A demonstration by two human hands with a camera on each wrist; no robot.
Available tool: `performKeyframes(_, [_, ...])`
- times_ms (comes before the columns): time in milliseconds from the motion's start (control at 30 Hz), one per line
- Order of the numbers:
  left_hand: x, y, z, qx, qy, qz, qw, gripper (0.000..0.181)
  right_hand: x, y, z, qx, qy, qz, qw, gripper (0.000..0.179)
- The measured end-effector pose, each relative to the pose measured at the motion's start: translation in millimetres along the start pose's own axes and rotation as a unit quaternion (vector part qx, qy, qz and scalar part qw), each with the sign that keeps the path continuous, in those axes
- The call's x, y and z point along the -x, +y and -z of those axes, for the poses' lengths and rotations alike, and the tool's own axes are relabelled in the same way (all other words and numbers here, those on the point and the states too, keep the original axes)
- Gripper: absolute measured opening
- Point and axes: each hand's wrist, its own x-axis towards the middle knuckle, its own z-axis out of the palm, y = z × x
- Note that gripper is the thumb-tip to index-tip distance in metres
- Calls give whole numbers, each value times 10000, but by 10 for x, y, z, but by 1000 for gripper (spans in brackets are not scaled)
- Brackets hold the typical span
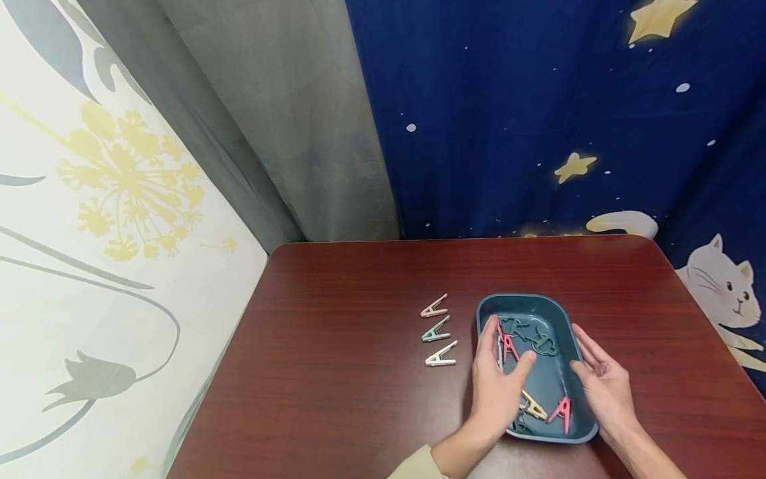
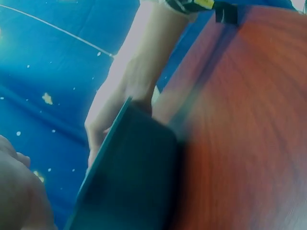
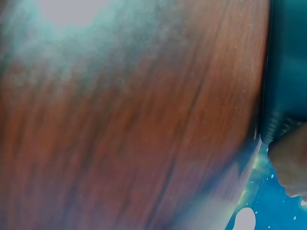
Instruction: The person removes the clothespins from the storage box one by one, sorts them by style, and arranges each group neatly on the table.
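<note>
Behind the work you have a dark blue curtain (image 1: 509,133) with stars, which hangs past the far edge of your red-brown table (image 1: 347,392). The teal tray (image 1: 547,379) rests on that table, right of the middle, between your two hands. Your right hand (image 1: 607,389) holds its right side, thumb at the rim and fingers along the outside. Your left hand (image 1: 493,392) lies over its left side with the fingers extended and the thumb spread above the interior; you pinch nothing visible with it.

Only the head view shows you the tray's contents and the clips beside it. The left wrist view instead gives you the tray edge-on, plus a black-and-yellow item (image 2: 218,8) near the right wrist, which the head view leaves out. The right wrist view is mostly table, with a strip of tray and part of a hand you cannot assign.

Inside the tray you have dark green clips (image 1: 543,342), a yellow clip (image 1: 534,406) and a pink clip (image 1: 561,414). Left of it, a pale pink clip (image 1: 433,308), a green clip (image 1: 436,330) and a white clip (image 1: 441,356) form a column.
</note>
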Motion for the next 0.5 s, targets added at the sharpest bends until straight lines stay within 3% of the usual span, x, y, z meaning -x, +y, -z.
performKeyframes(167, [86, -18, -123, -478, 251, 318, 9980, 74, -4, 0, 3, -45, -8, 76, 10000, 65])
performKeyframes(500, [106, -77, -310, -226, 484, 1084, 9927, 80, -3, -3, -4, -74, -23, 129, 9999, 65])
